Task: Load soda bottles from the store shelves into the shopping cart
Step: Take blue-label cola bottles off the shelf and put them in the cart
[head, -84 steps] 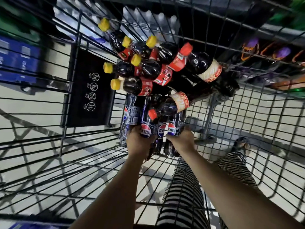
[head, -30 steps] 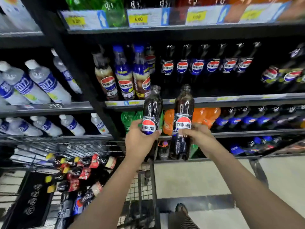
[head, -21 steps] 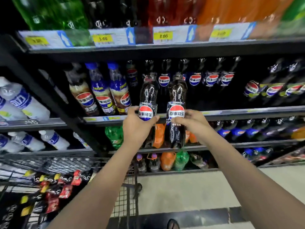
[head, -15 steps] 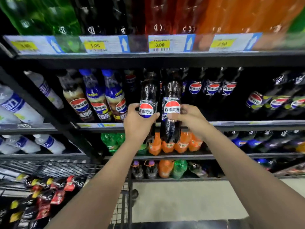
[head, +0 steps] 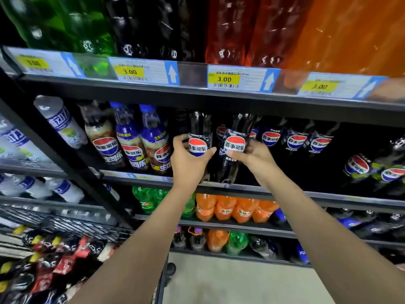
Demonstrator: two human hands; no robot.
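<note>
Dark cola: left hand [head: 188, 165] curls fingers [head: 181, 139] round left bottle [head: 200, 128], right hand [head: 255, 159] round right bottle [head: 237, 130], at the shelf [head: 306, 194]. Likely step: pick. Next: draw both clear, lower into shopping cart [head: 65, 224].

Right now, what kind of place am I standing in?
Most likely a supermarket or convenience store drinks aisle: shelves packed with soda bottles, yellow price tags reading 3.00 along a shelf edge, and a wire shopping cart holding more at lower left.
</note>
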